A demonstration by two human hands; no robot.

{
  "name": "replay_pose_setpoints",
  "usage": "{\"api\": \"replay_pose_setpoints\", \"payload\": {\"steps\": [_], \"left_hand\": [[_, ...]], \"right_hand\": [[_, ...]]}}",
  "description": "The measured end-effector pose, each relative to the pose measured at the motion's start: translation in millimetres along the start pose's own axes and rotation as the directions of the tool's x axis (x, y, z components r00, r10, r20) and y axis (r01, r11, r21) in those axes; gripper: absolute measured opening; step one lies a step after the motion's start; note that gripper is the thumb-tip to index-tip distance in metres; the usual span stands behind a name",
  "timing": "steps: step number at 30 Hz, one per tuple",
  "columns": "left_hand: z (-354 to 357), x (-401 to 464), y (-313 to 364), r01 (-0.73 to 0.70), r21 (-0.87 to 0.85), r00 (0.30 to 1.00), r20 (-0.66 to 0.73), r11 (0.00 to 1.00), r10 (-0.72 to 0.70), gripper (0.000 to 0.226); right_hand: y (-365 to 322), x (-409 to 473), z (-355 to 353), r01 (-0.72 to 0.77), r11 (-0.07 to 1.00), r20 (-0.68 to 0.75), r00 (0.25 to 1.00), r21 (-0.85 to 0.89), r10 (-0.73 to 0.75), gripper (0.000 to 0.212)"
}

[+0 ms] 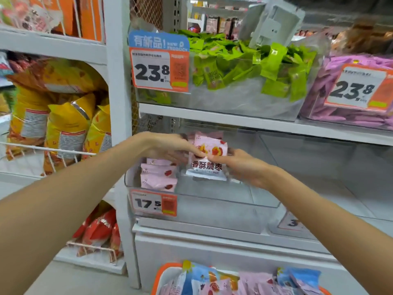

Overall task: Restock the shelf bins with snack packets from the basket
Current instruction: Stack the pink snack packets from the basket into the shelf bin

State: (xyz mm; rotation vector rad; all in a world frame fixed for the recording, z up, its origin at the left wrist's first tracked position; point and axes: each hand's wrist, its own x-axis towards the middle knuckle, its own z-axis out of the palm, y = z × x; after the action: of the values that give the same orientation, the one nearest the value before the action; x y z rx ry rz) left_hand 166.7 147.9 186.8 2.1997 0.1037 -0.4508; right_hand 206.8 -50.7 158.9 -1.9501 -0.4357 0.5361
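Observation:
Both hands reach into the clear lower shelf bin (212, 196). A pink and white snack packet (209, 158) with red fruit printed on it is held upright over the bin. My left hand (170, 149) pinches its left edge and my right hand (244, 167) grips its right side. Three matching pink packets (158, 174) lie stacked at the bin's left end. More pink packets stand behind the held one. The orange-rimmed basket (158, 277) at the bottom holds several pink and blue packets (255, 283).
A price tag reading 17.5 (154, 202) hangs on the bin's front. On the shelf above, a bin of green packets (244, 67) and a bin of purple packets (344, 92) carry 23.8 tags. Wire racks at left hold yellow bags (63, 124) and red bags (97, 231).

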Motion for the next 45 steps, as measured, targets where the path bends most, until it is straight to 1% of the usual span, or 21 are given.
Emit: {"api": "replay_pose_setpoints", "payload": {"steps": [3, 4, 6, 8, 10, 12, 13, 15, 17, 19, 20, 22, 26, 29, 32, 36, 38, 40, 41, 43, 45], "left_hand": [[-4.3, 33.1, -1.0, 0.040, 0.097, 0.998, -0.051, 0.995, -0.035, 0.036], [-4.9, 42.4, -0.9, 0.067, 0.154, 0.995, -0.083, 0.986, -0.055, 0.037], [-5.4, 59.6, -3.5, 0.149, 0.292, 0.987, -0.102, 0.945, -0.124, 0.060], [-2.2, 73.3, -8.6, 0.181, 0.391, 0.982, -0.118, 0.903, -0.146, 0.070], [0.3, 87.2, -17.7, 0.143, 0.438, 0.977, -0.205, 0.887, -0.056, 0.071], [2.0, 98.3, -27.5, 0.103, 0.459, 0.943, -0.329, 0.882, 0.061, 0.077], [2.6, 103.6, -32.5, 0.107, 0.465, 0.922, -0.378, 0.879, 0.087, 0.084], [3.9, 111.0, -41.1, 0.144, 0.485, 0.885, -0.453, 0.862, 0.107, 0.089], [6.2, 116.2, -47.3, 0.182, 0.548, 0.836, -0.523, 0.817, 0.165, 0.084], [8.9, 118.9, -50.4, 0.207, 0.645, 0.775, -0.567, 0.736, 0.279, 0.075], [9.4, 119.7, -51.3, 0.211, 0.682, 0.750, -0.573, 0.700, 0.331, 0.073], [8.0, 120.2, -52.9, 0.197, 0.709, 0.741, -0.560, 0.678, 0.370, 0.075], [5.6, 119.5, -51.2, 0.179, 0.752, 0.784, -0.498, 0.635, 0.370, 0.086], [4.4, 124.7, -51.8, 0.209, 0.773, 0.791, -0.494, 0.599, 0.361, 0.080], [4.4, 128.3, -53.2, 0.230, 0.753, 0.783, -0.519, 0.617, 0.341, 0.069], [6.0, 127.7, -52.4, 0.237, 0.781, 0.749, -0.526, 0.578, 0.404, 0.065], [5.2, 127.0, -53.3, 0.228, 0.799, 0.728, -0.520, 0.556, 0.448, 0.064], [5.8, 127.2, -54.6, 0.218, 0.808, 0.727, -0.508, 0.547, 0.462, 0.065], [6.7, 127.9, -54.6, 0.216, 0.813, 0.738, -0.499, 0.541, 0.455, 0.066], [8.2, 129.4, -53.0, 0.227, 0.821, 0.777, -0.477, 0.523, 0.412, 0.069], [8.2, 130.2, -50.8, 0.246, 0.828, 0.816, -0.458, 0.505, 0.353, 0.073]], "right_hand": [[9.7, 33.0, -4.2, -0.018, 0.990, -0.001, 1.000, -0.140, 0.018, 0.067], [11.8, 42.7, -3.9, -0.023, 0.988, -0.019, 1.000, -0.150, 0.021, 0.067], [16.6, 61.7, -2.2, -0.006, 0.990, -0.001, 1.000, -0.141, 0.006, 0.052], [20.0, 75.9, 1.6, -0.005, 0.989, 0.021, 1.000, -0.145, 0.008, 0.038], [26.9, 91.5, 5.5, -0.027, 0.992, -0.010, 1.000, -0.127, 0.026, 0.039], [34.4, 105.8, 9.9, -0.019, 0.993, -0.062, 0.998, -0.114, 0.012, 0.056], [38.4, 112.9, 12.0, -0.017, 0.994, -0.078, 0.997, -0.108, 0.008, 0.066], [44.0, 122.5, 15.5, 0.001, 0.996, -0.098, 0.995, -0.095, -0.010, 0.073], [47.3, 133.3, 19.6, -0.005, 0.995, -0.123, 0.992, -0.097, -0.007, 0.072], [46.2, 139.7, 23.8, -0.083, 0.993, -0.185, 0.981, -0.086, 0.066, 0.077], [45.2, 141.5, 25.5, -0.122, 0.990, -0.213, 0.972, -0.074, 0.104, 0.080], [45.7, 146.5, 28.5, -0.142, 0.987, -0.239, 0.964, -0.081, 0.119, 0.079], [45.0, 153.6, 33.5, -0.094, 0.994, -0.250, 0.965, -0.062, 0.076, 0.080], [47.8, 160.3, 38.4, -0.048, 0.997, -0.231, 0.972, -0.053, 0.035, 0.082], [54.7, 163.6, 38.1, -0.049, 0.985, -0.217, 0.976, -0.165, 0.012, 0.093], [55.3, 159.9, 39.7, -0.092, 0.889, -0.349, 0.934, -0.448, -0.080, 0.084], [52.6, 157.4, 41.6, -0.071, 0.827, -0.362, 0.917, -0.558, -0.165, 0.081], [51.9, 155.3, 42.4, -0.075, 0.786, -0.358, 0.914, -0.614, -0.192, 0.081], [52.9, 155.7, 42.8, -0.085, 0.783, -0.348, 0.921, -0.616, -0.174, 0.081], [54.9, 156.1, 44.0, -0.087, 0.828, -0.307, 0.946, -0.553, -0.105, 0.077], [55.6, 155.9, 42.6, -0.077, 0.924, -0.267, 0.963, -0.375, -0.029, 0.069]]}}
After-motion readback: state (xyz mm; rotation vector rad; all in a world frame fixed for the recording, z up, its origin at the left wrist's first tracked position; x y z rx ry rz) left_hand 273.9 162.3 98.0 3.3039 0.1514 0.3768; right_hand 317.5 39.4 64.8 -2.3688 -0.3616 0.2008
